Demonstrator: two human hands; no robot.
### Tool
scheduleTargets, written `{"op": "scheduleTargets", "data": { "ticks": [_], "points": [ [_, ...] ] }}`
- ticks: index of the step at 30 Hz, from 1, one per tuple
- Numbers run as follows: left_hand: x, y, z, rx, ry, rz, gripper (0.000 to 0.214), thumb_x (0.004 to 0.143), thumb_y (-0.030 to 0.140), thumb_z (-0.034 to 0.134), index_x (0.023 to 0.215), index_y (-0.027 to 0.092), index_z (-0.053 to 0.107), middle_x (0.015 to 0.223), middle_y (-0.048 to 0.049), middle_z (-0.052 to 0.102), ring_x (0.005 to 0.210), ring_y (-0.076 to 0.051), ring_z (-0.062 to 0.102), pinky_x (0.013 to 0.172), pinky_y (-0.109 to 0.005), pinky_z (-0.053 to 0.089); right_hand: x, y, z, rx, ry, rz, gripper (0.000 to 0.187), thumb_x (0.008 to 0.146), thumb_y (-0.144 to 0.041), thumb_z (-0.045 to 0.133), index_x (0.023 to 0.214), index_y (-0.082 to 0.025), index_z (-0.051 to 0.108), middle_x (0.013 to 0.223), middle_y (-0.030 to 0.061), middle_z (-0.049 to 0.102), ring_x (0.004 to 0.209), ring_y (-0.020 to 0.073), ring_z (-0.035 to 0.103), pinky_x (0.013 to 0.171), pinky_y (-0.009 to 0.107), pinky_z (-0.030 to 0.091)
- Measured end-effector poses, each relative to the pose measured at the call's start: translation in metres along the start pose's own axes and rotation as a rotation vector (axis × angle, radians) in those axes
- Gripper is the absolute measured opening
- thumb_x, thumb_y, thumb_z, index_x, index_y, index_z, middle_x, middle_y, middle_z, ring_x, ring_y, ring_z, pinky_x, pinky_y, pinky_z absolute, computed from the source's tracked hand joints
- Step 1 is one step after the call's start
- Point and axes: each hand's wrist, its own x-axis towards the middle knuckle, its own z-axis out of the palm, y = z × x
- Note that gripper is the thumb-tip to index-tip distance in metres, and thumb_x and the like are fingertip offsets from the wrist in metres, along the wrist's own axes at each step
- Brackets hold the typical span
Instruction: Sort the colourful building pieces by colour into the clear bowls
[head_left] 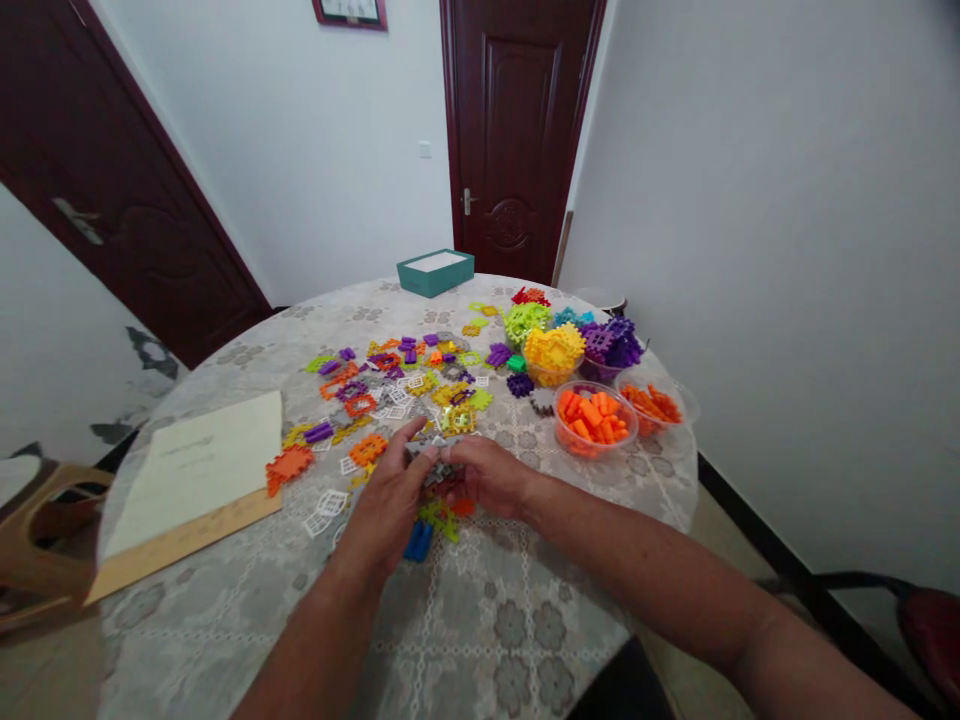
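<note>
My left hand (394, 485) and my right hand (484, 470) meet over the near middle of the table, both closed on a grey plastic building piece (437, 462). Fingers cover part of it, so its full shape is hidden. Just below the hands lie a blue piece (418, 541) and lime-green pieces (441, 518). Close to the left hand is an orange toothed piece (367, 449). Yellow pieces (459, 418) spread behind the hands, mixed with purple, white and grey ones.
At right stand clear bowls of orange blocks (596, 418), thin orange pieces (651, 402), yellow pieces (555, 352) and purple pieces (611, 342). A paper sheet (202, 455) lies left on the patterned tablecloth (517, 630). A green tissue box (435, 273) sits at the far edge.
</note>
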Motion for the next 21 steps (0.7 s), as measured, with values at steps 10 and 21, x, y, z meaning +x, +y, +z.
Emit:
{"op": "scheduleTargets", "data": {
  "ticks": [10,21],
  "points": [
    [0.014,-0.021,0.017,0.7,-0.137,0.432,0.07,0.088,0.031,0.072,0.153,0.021,0.048,0.151,-0.0159,0.06,0.141,-0.033,0.056,0.119,-0.054,0.044,-0.006,-0.008,-0.035,-0.047,0.116,0.063,0.024,0.073,-0.033,0.074,0.088,-0.016,0.066,0.076,0.0004,0.067,0.059,0.0121,0.058,0.05,0.023,0.046],
    [0.02,-0.019,0.012,0.824,-0.193,0.456,0.062,0.093,0.03,0.069,0.15,0.02,0.049,0.144,-0.0138,0.065,0.134,-0.03,0.063,0.113,-0.047,0.052,-0.019,-0.011,-0.049,-0.083,0.081,0.087,0.032,0.079,-0.044,0.078,0.089,-0.017,0.066,0.07,-0.0023,0.065,0.049,0.0073,0.052,0.043,0.018,0.037]
  ]
}}
